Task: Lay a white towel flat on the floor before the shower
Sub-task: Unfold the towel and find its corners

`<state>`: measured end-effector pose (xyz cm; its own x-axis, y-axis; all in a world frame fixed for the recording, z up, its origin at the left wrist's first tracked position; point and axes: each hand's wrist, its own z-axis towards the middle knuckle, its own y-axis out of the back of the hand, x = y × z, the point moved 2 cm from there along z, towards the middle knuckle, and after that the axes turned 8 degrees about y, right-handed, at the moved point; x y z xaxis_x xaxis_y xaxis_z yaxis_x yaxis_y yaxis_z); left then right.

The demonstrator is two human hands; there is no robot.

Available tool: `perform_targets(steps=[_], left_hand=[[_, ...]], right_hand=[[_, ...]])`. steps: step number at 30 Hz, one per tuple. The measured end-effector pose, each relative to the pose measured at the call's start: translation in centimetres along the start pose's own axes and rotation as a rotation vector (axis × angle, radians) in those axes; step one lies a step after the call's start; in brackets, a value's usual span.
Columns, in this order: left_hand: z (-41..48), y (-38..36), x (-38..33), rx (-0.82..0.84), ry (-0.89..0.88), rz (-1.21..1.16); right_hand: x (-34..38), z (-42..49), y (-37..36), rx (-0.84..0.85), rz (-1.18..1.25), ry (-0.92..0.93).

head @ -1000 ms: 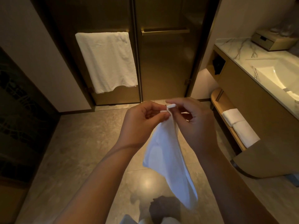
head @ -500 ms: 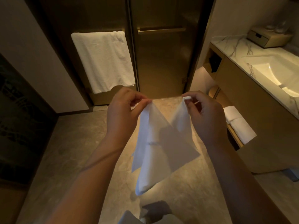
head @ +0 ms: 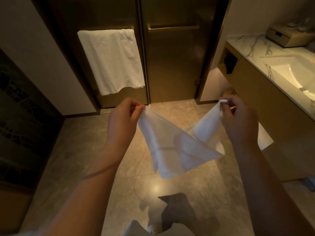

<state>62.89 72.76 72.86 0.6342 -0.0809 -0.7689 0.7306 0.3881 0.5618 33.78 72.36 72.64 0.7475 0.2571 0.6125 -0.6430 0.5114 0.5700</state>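
Observation:
A small white towel (head: 172,150) hangs in the air between my hands, partly unfolded and still doubled in the middle. My left hand (head: 123,116) pinches one top corner. My right hand (head: 238,120) pinches the other top corner, out to the right. The towel sags well above the tiled floor (head: 129,164). The bronze glass shower doors (head: 170,65) stand straight ahead, past the floor.
A larger white towel (head: 110,60) hangs on the left shower door's bar. The marble vanity (head: 255,48) with its sink (head: 294,74) runs along the right, with a folded towel (head: 264,138) on a shelf below. A dark wall panel (head: 22,125) stands left. White slippers (head: 153,229) show at the bottom.
My hands, close together at first on the bunched towel, have pulled apart sideways. The towel has opened out between them, from a narrow hanging strip to a wide sagging sheet.

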Motion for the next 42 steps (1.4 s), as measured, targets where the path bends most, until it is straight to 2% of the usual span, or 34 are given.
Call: perform_targets(steps=[12,17,23,33,37,42], left_hand=[[0.5,1.1,1.1,-0.105,0.088,0.115],[0.4,0.6,1.4,-0.079,0.110,0.159],[0.6,2.0,2.8,-0.129,0.178,0.190],[0.6,1.6,3.6,-0.116,0.238,0.217],[0.6,0.9,3.4,-0.079,0.231,0.214],[1.0,1.6,4.4,-0.159,0.294,0.230]], right_hand=[[-3.0,-0.4,-0.8,0.056,-0.101,-0.075],[-3.8,-0.7,-1.8,0.114,-0.163,-0.083],[-5.4,-0.4,-1.7,0.111,-0.196,-0.114],[-7.4,-0.5,-2.2,0.096,-0.269,-0.143],[-8.0,-0.8,-3.1,0.171,-0.271,-0.151],[-8.4,-1.0,-3.1,0.125,-0.283,-0.162]])
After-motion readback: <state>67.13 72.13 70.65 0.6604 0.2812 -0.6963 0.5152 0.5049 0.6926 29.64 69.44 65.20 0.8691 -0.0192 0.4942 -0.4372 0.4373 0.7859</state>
